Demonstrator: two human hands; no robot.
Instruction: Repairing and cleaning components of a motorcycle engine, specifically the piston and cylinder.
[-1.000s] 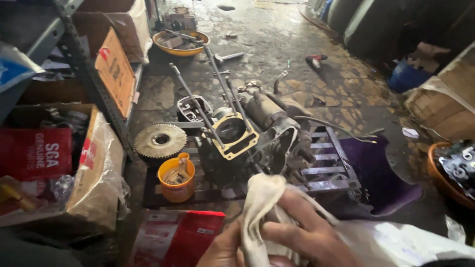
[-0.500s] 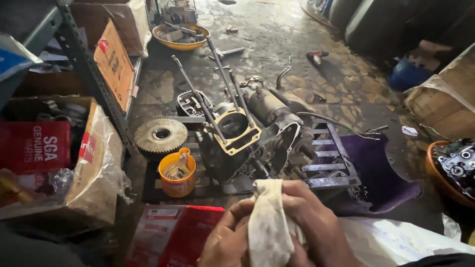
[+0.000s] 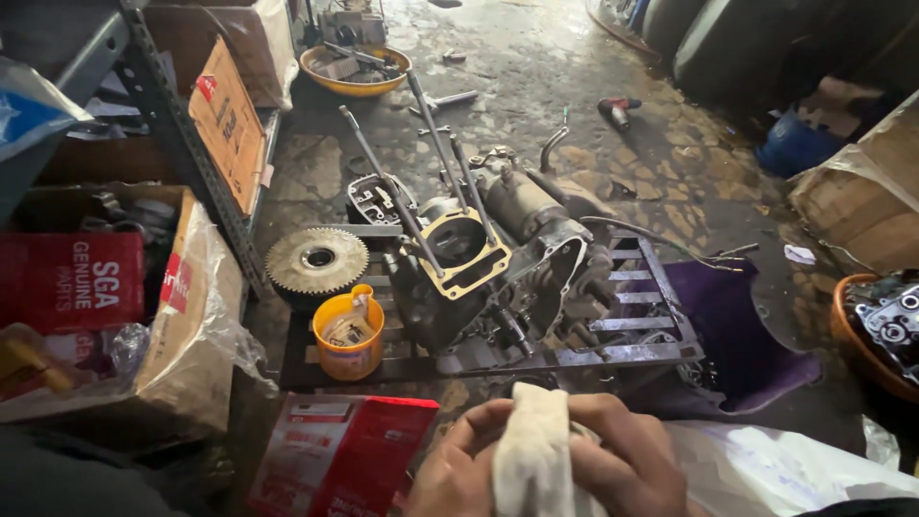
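Below, both hands (image 3: 546,460) clenched round soft crumpled off-white rag (image 3: 531,450); greasy metal engine (image 3: 488,268) beyond.

The floor (image 3: 536,86) is rough, dark concrete — wet-looking and oil-stained, with pale patches where light catches it toward the top. On the left stands a grey metal shelf rack (image 3: 168,124) crammed with cardboard boxes (image 3: 230,120). A low slatted metal stand (image 3: 632,316) sits on the floor in the middle. The far right corner lies in deep shadow — another cardboard box (image 3: 862,191) leans at its edge.
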